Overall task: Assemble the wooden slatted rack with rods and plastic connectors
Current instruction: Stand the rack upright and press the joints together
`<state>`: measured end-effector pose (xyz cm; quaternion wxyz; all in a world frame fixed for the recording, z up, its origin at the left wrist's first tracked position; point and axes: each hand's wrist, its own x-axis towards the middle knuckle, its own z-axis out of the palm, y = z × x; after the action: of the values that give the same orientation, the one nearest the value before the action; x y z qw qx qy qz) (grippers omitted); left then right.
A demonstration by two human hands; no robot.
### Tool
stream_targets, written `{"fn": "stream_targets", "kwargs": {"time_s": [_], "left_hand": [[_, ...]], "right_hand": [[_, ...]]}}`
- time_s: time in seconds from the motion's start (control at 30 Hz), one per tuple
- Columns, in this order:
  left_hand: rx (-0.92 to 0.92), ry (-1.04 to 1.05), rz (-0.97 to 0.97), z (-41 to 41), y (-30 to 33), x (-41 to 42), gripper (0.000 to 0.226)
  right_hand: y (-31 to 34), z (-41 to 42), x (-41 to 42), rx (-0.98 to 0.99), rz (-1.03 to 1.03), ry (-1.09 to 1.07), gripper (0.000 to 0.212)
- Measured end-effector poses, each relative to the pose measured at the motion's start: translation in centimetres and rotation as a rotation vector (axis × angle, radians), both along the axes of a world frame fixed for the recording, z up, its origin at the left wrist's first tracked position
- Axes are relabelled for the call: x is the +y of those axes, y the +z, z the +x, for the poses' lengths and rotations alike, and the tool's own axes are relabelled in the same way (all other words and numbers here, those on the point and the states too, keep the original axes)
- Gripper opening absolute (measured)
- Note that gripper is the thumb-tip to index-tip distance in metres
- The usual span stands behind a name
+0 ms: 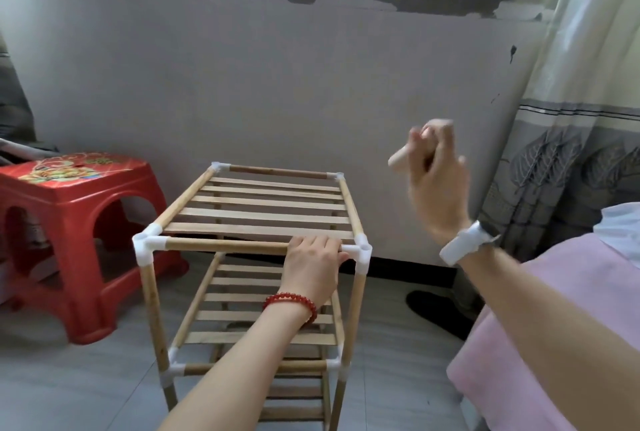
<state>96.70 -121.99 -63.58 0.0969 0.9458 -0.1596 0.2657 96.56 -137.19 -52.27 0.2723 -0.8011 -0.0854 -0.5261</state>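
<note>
Your rack (256,257) stands on the floor (69,389) at the centre of your view, three slatted tiers visible, with the red stool (79,222) off at 9 o'clock from it and the pink-covered bed (554,344) at 4 o'clock. Your left hand (313,262) lies over the front top rod (225,244), fingers curled down on it just beside the near right corner connector (362,252). Your right hand (438,184) is raised well clear at about 2 o'clock from that corner, clamped round a short wooden rod (400,158); motion blur hides how much of the rod sticks out behind the fist.

The step in hand looks like seating that rod upright in an open socket of a top connector, most likely the near right one, whose top hole faces up.

- Keep the left hand where it is and press down firmly, so the frame does not rock or spring apart as you push.
- Turn the rod vertical before it meets the socket; a slanted entry will jam or strain the plastic.
- Line the rod end squarely over the hole, then push straight down with a slight twist until it bottoms out.
- Watch your left fingertips, which sit close to the connector and could be pinched.
- Check that the lower joints stay closed afterwards, since a hard push may loosen them.
</note>
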Motion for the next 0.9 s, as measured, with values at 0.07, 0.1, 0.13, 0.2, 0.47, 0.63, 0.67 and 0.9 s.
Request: {"fn": "stream_targets", "kwargs": {"time_s": [0.07, 0.1, 0.13, 0.2, 0.47, 0.63, 0.67, 0.9], "left_hand": [[-0.001, 0.0, 0.004, 0.1, -0.1, 0.2, 0.03], [-0.005, -0.006, 0.008, 0.0, -0.1, 0.2, 0.03], [-0.016, -0.013, 0.007, -0.1, 0.0, 0.3, 0.03], [-0.026, -0.037, -0.013, -0.4, 0.0, 0.4, 0.03], [-0.297, -0.002, -0.071, -1.9, -1.1, 1.3, 0.013], [-0.337, 0.041, -0.099, -1.7, -1.4, 3.1, 0.016], [-0.339, 0.03, -0.102, -1.7, -1.3, 3.0, 0.016], [-0.144, -0.01, -0.132, -2.1, -1.0, 5.8, 0.03]], "right_hand": [[-4.4, -1.4, 1.9, 0.296, -0.388, -0.032, 0.036], [-5.6, -1.7, 2.1, 0.452, -0.57, -0.006, 0.034], [-5.1, -1.2, 1.8, 0.482, -0.656, 0.017, 0.033], [-1.1, 0.4, 1.1, 0.428, -0.508, 0.046, 0.031], [-5.3, -1.1, 1.6, 0.616, -0.49, -0.002, 0.021], [1.1, 1.0, 0.1, 0.162, -0.03, 0.094, 0.027], [0.7, 0.5, 0.4, 0.065, 0.022, 0.097, 0.027], [-4.7, 0.2, 3.3, 0.463, -0.478, 0.081, 0.025]]}}
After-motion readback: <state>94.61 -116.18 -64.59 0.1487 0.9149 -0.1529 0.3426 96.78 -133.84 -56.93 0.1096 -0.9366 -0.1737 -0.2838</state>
